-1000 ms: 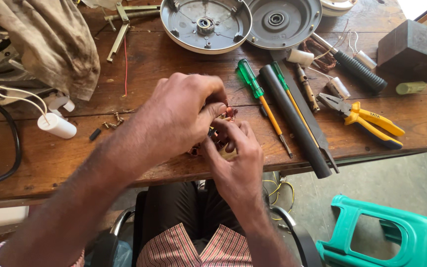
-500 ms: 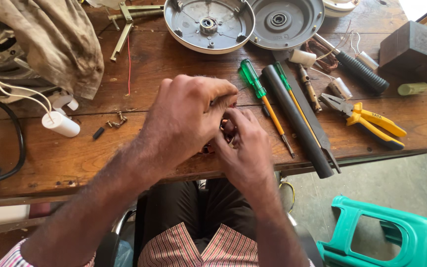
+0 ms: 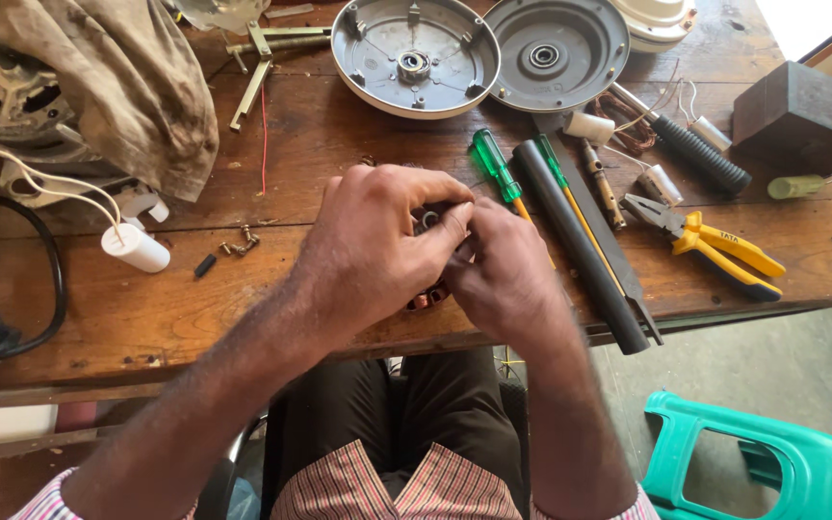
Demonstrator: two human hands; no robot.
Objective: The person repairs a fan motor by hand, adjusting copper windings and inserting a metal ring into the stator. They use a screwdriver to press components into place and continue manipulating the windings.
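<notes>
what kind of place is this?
Likely a small motor or fan repair bench: a worn wooden table with two round metal motor covers, screwdrivers, yellow-handled pliers, and a white capacitor.

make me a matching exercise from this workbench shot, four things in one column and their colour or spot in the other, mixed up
Things:
1. pliers
2. screwdriver
3. stool
4. white cylinder

Descriptions:
A. teal, on the floor at lower right
B. yellow handles, right side of the table
C. lies at the left, with white wires attached
D. green handle, just beyond the hands

Pairs: 1-B, 2-D, 3-A, 4-C
</notes>
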